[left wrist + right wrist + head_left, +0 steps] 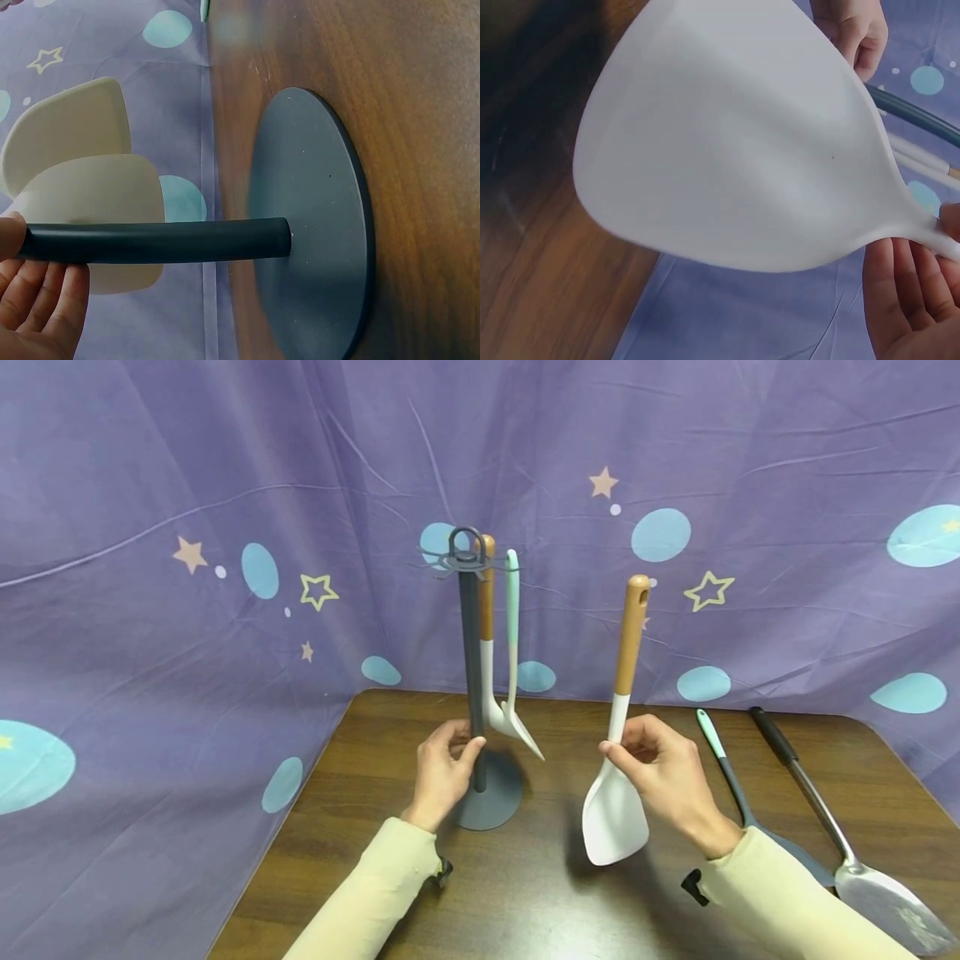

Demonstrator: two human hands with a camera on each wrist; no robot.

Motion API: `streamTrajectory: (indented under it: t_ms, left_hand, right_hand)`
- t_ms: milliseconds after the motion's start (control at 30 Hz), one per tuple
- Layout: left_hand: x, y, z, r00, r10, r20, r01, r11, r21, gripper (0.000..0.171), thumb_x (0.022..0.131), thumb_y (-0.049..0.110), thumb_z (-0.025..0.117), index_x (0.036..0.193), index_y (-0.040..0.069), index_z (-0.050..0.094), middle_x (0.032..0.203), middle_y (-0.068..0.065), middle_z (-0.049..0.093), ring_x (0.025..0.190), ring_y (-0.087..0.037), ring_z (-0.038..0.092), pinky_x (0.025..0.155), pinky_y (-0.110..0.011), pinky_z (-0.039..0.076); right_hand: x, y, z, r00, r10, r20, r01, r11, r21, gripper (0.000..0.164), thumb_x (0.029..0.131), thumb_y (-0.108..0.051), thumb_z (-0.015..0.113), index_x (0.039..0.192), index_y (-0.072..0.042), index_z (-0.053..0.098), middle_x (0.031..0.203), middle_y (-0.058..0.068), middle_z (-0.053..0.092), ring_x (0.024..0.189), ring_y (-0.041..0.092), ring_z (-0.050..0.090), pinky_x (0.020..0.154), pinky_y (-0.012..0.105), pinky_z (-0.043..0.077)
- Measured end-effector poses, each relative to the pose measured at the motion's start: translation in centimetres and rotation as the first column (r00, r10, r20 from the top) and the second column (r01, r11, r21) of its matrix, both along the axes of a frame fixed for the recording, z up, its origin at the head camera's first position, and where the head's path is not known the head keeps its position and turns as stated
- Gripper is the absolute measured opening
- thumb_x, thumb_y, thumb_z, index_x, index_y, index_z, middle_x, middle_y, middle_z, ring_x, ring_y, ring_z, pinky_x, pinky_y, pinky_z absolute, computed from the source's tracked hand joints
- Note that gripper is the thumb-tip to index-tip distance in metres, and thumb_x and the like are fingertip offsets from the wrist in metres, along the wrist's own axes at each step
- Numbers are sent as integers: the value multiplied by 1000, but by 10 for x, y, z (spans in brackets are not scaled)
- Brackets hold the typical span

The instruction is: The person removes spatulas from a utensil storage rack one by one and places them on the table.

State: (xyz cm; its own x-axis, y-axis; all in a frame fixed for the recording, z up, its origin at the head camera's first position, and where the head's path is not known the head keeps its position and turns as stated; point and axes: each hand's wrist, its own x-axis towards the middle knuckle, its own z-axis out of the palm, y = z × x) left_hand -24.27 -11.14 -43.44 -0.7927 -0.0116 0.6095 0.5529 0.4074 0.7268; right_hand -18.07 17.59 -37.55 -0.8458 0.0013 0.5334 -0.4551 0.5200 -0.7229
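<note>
My left hand (444, 770) grips the dark grey post of a utensil stand (470, 643), which has a round base and a ring of hooks on top. Behind the post hang a white utensil with a wooden handle (487, 610) and a white one with a mint handle (513, 602); in the left wrist view their pale heads show beyond the post. My right hand (667, 772) pinches a white spatula (615, 818) by its neck, wooden handle up and blade down, above the table. Its broad blade fills much of the right wrist view.
On the right of the wooden table (540, 893) lie a dark turner with a mint handle (731, 768) and a steel turner with a black handle (821, 810). A purple patterned curtain (562, 460) hangs behind and along the left side.
</note>
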Motion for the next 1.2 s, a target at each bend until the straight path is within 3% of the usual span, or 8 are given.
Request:
streamTrajectory:
  t_ms: [500,833,1200]
  left_hand:
    - [1,-1,-1,1000,2,-5,-2,1000,-4,16,82,1,73,96,0,65,87,-11,68,77,-21,68,69,-25,59]
    - [0,-1,0,1000,3,4,-3,1000,-4,16,82,1,73,96,1,66,87,-10,68,77,-20,68,69,-24,59]
    - [0,0,0,1000,2,-5,-2,1000,-9,17,82,3,74,96,1,66,88,-10,69,78,-21,68,70,-25,59]
  right_hand:
    - [6,29,-3,993,-70,91,59,992,112,15,84,-22,75,85,-17,61,73,-7,66,66,9,62,55,19,50]
    - [12,52,-6,980,-149,130,113,962,248,16,83,-26,76,82,-20,61,71,-8,65,63,7,60,52,21,47]
    - [19,71,-7,957,-185,225,109,943,313,22,84,-35,73,84,-17,62,71,-4,65,63,10,59,50,23,45]
